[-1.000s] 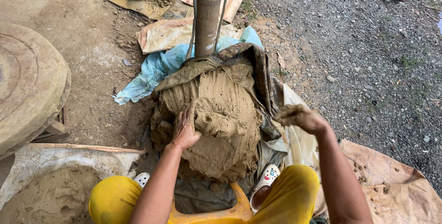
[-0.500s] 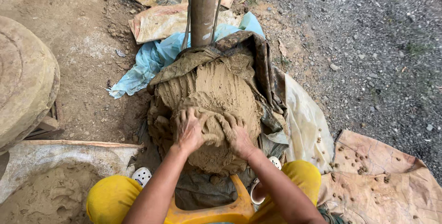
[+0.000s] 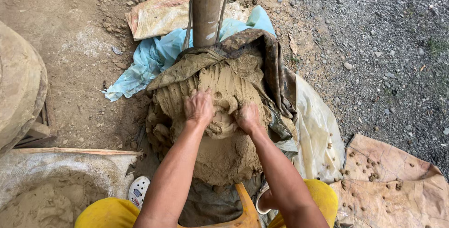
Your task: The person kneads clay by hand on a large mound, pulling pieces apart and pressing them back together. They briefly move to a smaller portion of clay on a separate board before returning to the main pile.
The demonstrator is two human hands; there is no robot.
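Observation:
A big mound of wet brown clay (image 3: 224,153) lies on muddy cloth at the foot of a bamboo post (image 3: 206,8). My left hand (image 3: 198,107) is pressed flat into the upper part of the mound, fingers spread and smeared with clay. My right hand (image 3: 247,117) digs into the clay just beside it, fingers curled into a lump. Both arms reach forward from my knees in yellow trousers (image 3: 110,213).
A round clay-coated stone wheel (image 3: 18,92) stands at the left. A basin of clay (image 3: 47,195) sits at the lower left. Blue plastic sheet (image 3: 149,64), a muddy dark cloth (image 3: 266,55), sacks (image 3: 393,186) and gravel ground (image 3: 383,45) surround the mound. An orange stool (image 3: 241,214) is under me.
My right hand came down from the air onto the clay. Both hands then slid farther up the mound, toward the post.

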